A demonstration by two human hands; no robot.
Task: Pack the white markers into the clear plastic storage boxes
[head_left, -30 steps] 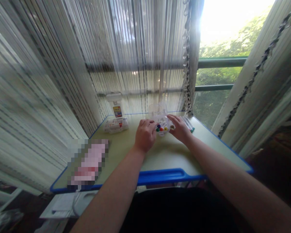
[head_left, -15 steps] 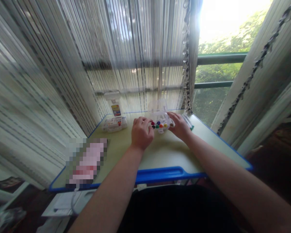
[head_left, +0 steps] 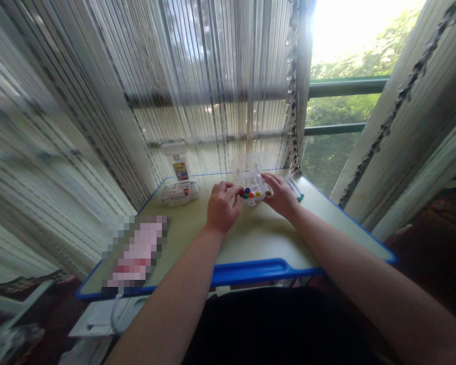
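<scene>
A clear plastic box (head_left: 255,197) with its lid (head_left: 246,163) raised stands on the desk. At its front shows a cluster of coloured round ends, apparently marker caps (head_left: 252,194), in red, blue, green, orange and yellow. My left hand (head_left: 223,207) is closed at the box's left side, thumb and forefinger pinched around the leftmost cap; the fingertips partly hide it. My right hand (head_left: 280,195) grips the right side of the box, thumb in front and fingers behind. Just beyond that hand lie clear-barrelled markers (head_left: 294,187) with green ends.
Another clear box (head_left: 179,192) with an upright lid sits at the back left. A blurred-out pink object (head_left: 139,251) lies at the left edge. The desk (head_left: 266,241) has a blue rim with a tray groove at the front. String curtains (head_left: 213,116) hang behind.
My left thumb and forefinger have closed in on the leftmost caps, which now sit closer together, and a black one is no longer clearly visible. The right hand keeps its hold.
</scene>
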